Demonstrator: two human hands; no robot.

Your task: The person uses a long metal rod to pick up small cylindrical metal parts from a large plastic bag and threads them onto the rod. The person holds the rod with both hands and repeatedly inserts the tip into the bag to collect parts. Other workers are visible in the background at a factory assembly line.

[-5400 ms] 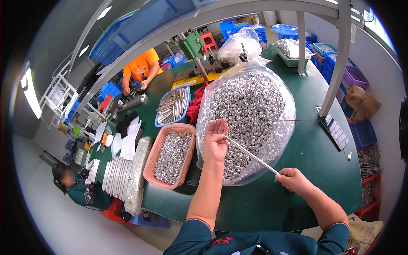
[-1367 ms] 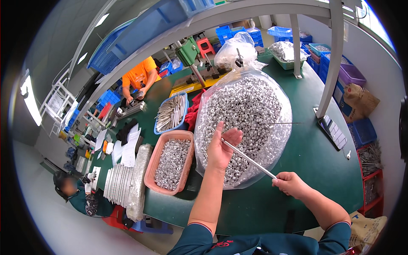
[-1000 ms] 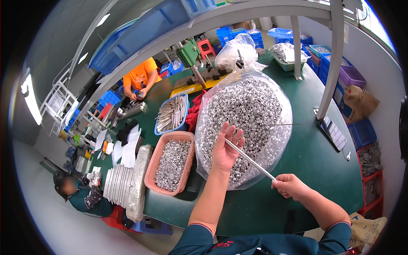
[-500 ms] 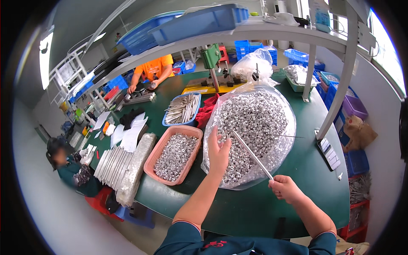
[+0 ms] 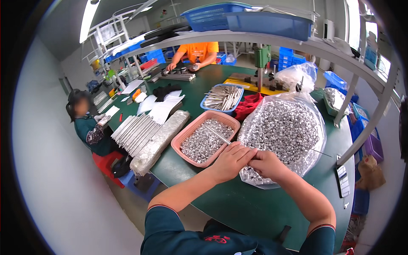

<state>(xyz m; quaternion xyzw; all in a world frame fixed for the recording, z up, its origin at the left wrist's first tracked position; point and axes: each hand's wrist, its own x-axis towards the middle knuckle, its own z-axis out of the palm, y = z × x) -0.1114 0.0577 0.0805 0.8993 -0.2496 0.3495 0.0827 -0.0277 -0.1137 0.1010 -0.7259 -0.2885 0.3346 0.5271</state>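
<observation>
A slim silver metal rod [image 5: 218, 134] points away from me to the left, its far end over the pink basket [image 5: 178, 148] of small metal rings. My right hand [image 5: 267, 164] is closed round the near end of this rod. Beside it, touching it, my left hand [image 5: 231, 161] lies with its fingers bent over the rod. Both hands are in front of a clear plastic bag [image 5: 259, 183], spread wide and full of small shiny metal rings [image 5: 289, 127]. A long thin wire or needle [image 5: 321, 152] sticks out of the bag on the right.
Behind the pink basket stands a blue basket of metal rods [image 5: 223, 97], beside a red cloth [image 5: 248, 106]. Further left lie stacked rods [image 5: 138, 134] and a wrapped bundle [image 5: 159, 142]. A phone [image 5: 343, 180] rests at the right edge. A shelf crosses overhead. Two other people sit at the table.
My view has turned left. The rod has swung from over the bag to over the pink basket. My left hand, open and apart before, has come to the rod next to my right.
</observation>
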